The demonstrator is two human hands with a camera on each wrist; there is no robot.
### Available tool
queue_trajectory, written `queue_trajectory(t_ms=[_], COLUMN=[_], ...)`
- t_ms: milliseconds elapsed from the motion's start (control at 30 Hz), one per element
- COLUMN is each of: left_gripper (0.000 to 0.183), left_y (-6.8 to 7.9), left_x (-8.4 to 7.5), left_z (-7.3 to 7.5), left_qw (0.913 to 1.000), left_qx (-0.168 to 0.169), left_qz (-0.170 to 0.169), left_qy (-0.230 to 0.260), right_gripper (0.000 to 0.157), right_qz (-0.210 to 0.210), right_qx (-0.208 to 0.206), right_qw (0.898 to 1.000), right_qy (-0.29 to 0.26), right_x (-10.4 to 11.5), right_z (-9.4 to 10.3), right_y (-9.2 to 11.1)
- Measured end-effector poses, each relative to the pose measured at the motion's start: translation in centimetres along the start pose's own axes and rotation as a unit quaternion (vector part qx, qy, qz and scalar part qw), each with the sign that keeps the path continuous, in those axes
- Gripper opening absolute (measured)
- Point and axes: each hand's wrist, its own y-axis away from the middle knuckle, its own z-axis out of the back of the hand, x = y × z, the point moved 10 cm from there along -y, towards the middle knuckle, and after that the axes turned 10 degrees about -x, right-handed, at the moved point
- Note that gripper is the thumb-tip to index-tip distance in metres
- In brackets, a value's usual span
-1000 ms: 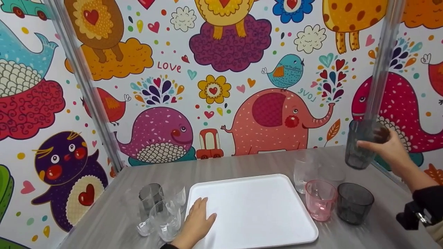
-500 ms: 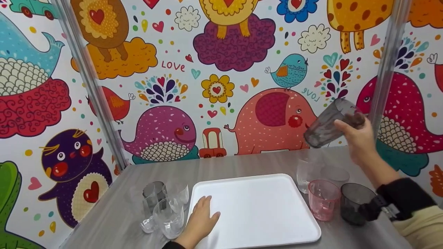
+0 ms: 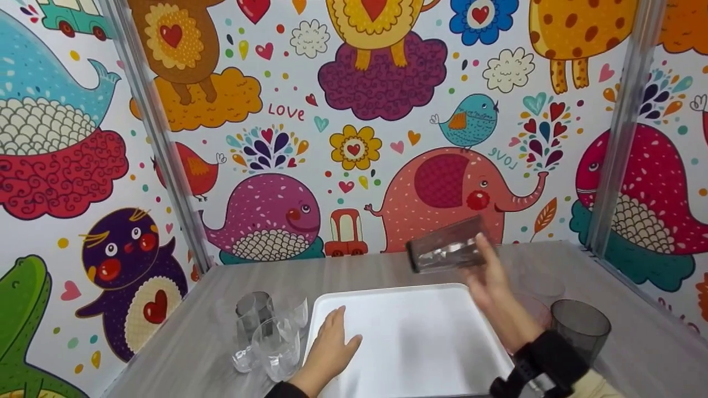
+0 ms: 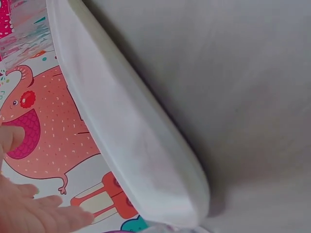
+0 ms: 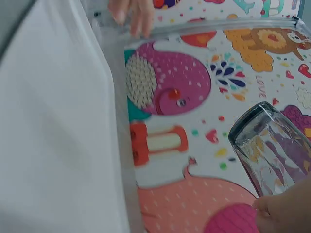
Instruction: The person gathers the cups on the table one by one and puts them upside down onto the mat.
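Observation:
My right hand [image 3: 489, 276] grips a tall dark grey drinking glass [image 3: 442, 249] above the far right part of a white tray [image 3: 398, 326]. The glass lies tilted almost flat, base toward the left, and the right wrist view shows the glass [image 5: 272, 145] with part of the hand [image 5: 286, 208] around it. Over the tray's left edge is my left hand [image 3: 334, 345], fingers extended, holding nothing. In the left wrist view that hand [image 4: 34, 208] appears beside the tray [image 4: 126, 107]; whether it touches the tray, I cannot tell.
Left of the tray stand a dark grey glass [image 3: 254, 309] and several clear glasses [image 3: 276, 354]. To the right are a short dark grey glass [image 3: 581, 326], a faint clear one [image 3: 545, 282] and a pink glass [image 3: 534, 309] partly behind my forearm. Patterned walls [image 3: 354, 110] enclose the table.
My right hand has carried the dark grey glass leftward from the right side to over the tray, tipping it from upright to nearly horizontal. The left hand has stayed at the tray's left edge.

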Motion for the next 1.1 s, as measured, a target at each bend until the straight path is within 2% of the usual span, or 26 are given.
queue_trajectory(t_ms=[133,200,300,433,533,633,733,967,1100], left_gripper=[0.068,0.072,0.078,0.085,0.088,0.09,0.091,0.081,0.076], left_y=[0.0,-0.1,-0.3,-0.7,-1.1,-1.6,-2.3,-3.2,-3.1], left_x=[-0.5,-0.7,-1.4,-3.7,-5.4,-6.5,-6.8,-6.1,-5.7], left_z=[-0.1,-0.1,0.2,0.9,1.0,0.6,-0.3,-1.6,-1.5], left_qw=[0.9998,0.9997,0.9998,0.9984,0.9933,0.9891,0.9903,0.9931,0.9916], left_qx=[0.013,0.018,0.014,-0.011,-0.03,-0.032,-0.012,0.047,0.045], left_qz=[0.006,0.013,0.006,-0.056,-0.108,-0.135,-0.134,-0.094,-0.095], left_qy=[0.012,0.014,0.012,-0.002,-0.029,-0.049,-0.033,0.052,0.075], right_gripper=[0.036,0.038,0.045,0.062,0.072,0.076,0.077,0.08,0.081], right_qz=[-0.055,-0.079,-0.099,-0.106,-0.11,-0.122,-0.133,-0.144,-0.151], right_qx=[-0.005,-0.008,-0.011,-0.011,-0.011,-0.015,-0.018,-0.012,-0.006], right_qw=[0.997,0.995,0.993,0.992,0.993,0.991,0.99,0.989,0.988], right_qy=[-0.046,-0.055,-0.067,-0.067,-0.05,-0.043,-0.044,-0.021,-0.023], right_x=[-4.1,-5.8,-7.6,-9.1,-10.0,-10.9,-11.6,-12.5,-12.9], right_z=[1.0,1.5,2.1,2.9,3.5,4.1,4.4,4.4,4.2], right_y=[0.3,0.6,1.0,1.5,1.8,2.2,2.5,2.9,3.0])
